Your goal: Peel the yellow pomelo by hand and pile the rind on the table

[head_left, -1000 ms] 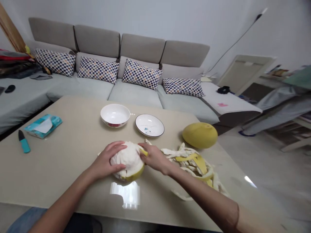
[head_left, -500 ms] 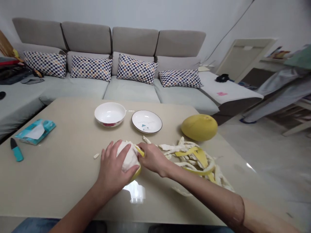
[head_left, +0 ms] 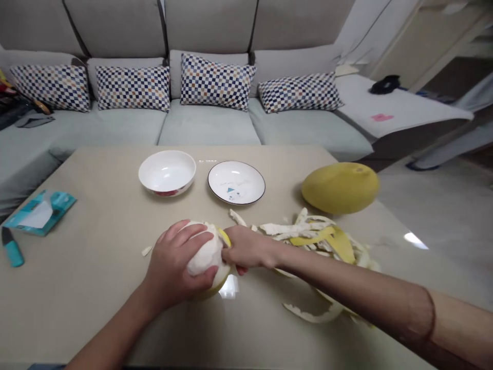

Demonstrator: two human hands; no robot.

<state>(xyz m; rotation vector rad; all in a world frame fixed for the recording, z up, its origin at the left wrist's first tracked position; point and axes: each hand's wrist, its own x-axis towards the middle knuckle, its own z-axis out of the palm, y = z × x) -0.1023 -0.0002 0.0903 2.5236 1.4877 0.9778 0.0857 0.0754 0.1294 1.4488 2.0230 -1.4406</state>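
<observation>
My left hand (head_left: 177,262) wraps over a partly peeled pomelo (head_left: 206,257), whose white pith shows above a remaining rim of yellow rind. My right hand (head_left: 250,249) presses in at the fruit's right side, its fingers closed on the rind there; the fingertips are hidden. To the right lies a heap of torn yellow-and-white pomelo peel (head_left: 319,239), touching neither hand. Farther back rests a whole unpeeled yellow pomelo (head_left: 340,188).
On the beige table (head_left: 77,293) stand a white bowl (head_left: 167,172) and a white plate (head_left: 236,182) with a dark rim. A tissue pack (head_left: 38,213) and a teal-handled knife (head_left: 11,252) lie at the left edge. A grey sofa with checked cushions stands behind.
My head has tilted, so the table looks nearer and the sofa sits higher. My left hand has shifted on the fruit, and a long peel strip now lies at the pile's near edge.
</observation>
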